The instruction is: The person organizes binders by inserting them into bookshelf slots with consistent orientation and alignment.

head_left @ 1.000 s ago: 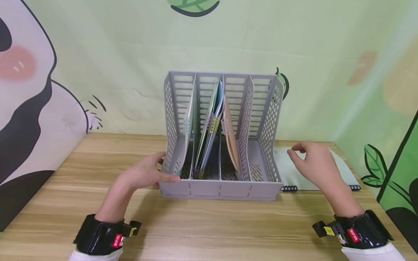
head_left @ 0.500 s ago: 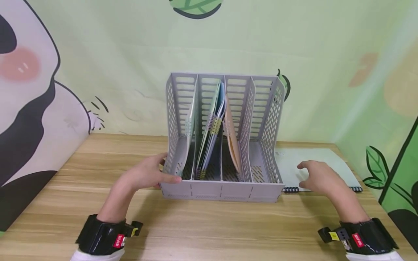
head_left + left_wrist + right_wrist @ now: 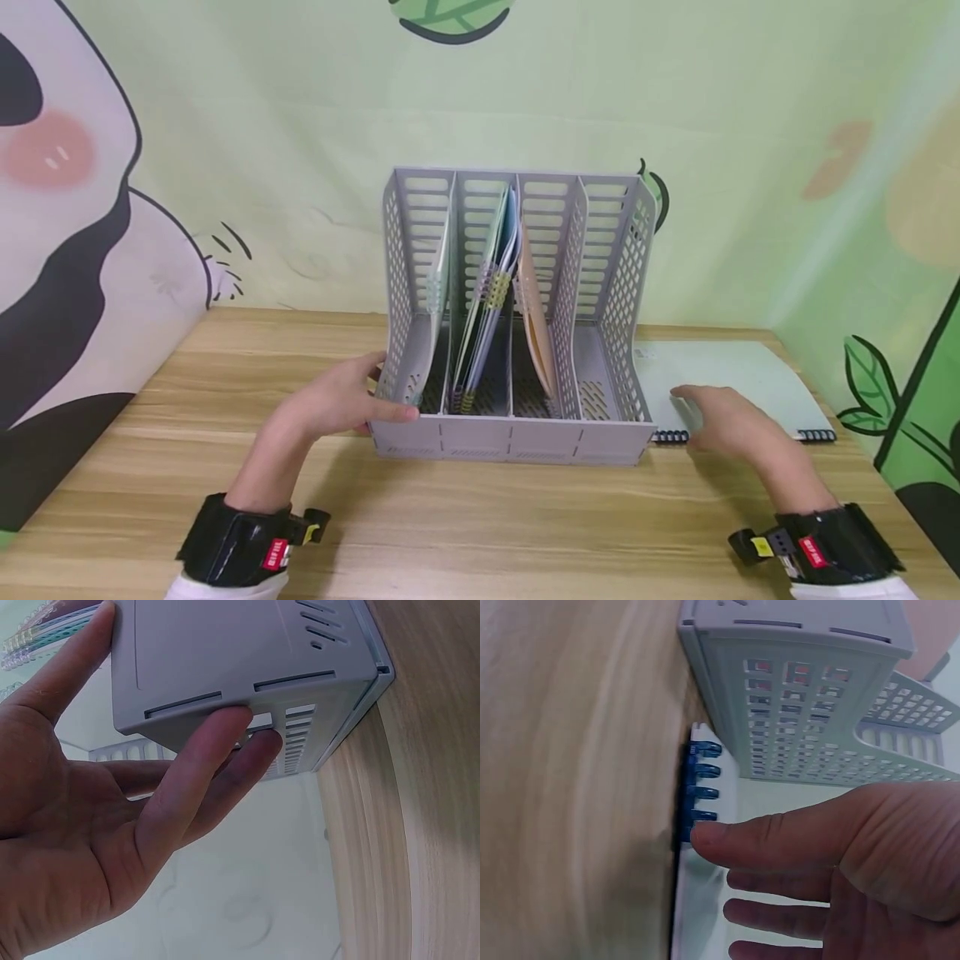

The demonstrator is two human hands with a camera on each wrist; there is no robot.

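A grey file organizer (image 3: pixel 517 437) with several compartments stands upright on the table. My left hand (image 3: pixel 337 402) grips its left front corner, the thumb on the front rim and the fingers against the slotted side wall (image 3: pixel 300 724). Flat to the right of the organizer lies a pale spiral notebook (image 3: pixel 738 367), its coil edge facing me. My right hand (image 3: pixel 735 425) is over that edge with fingers extended. In the right wrist view, the thumb (image 3: pixel 727 838) is at the dark blue coils (image 3: pixel 705 771); whether it touches them is unclear.
Inside the organizer, a pale green notebook (image 3: pixel 435 292) leans in the left compartment. Green and blue notebooks (image 3: pixel 483 317) share the second, and an orange one (image 3: pixel 534 317) tilts in the third. A printed cloth (image 3: pixel 300 167) hangs behind the wooden table (image 3: pixel 480 525).
My right hand has come down from above the notebook to its coil edge, and its fingers have spread from a near pinch. The left hand keeps its hold on the organizer.
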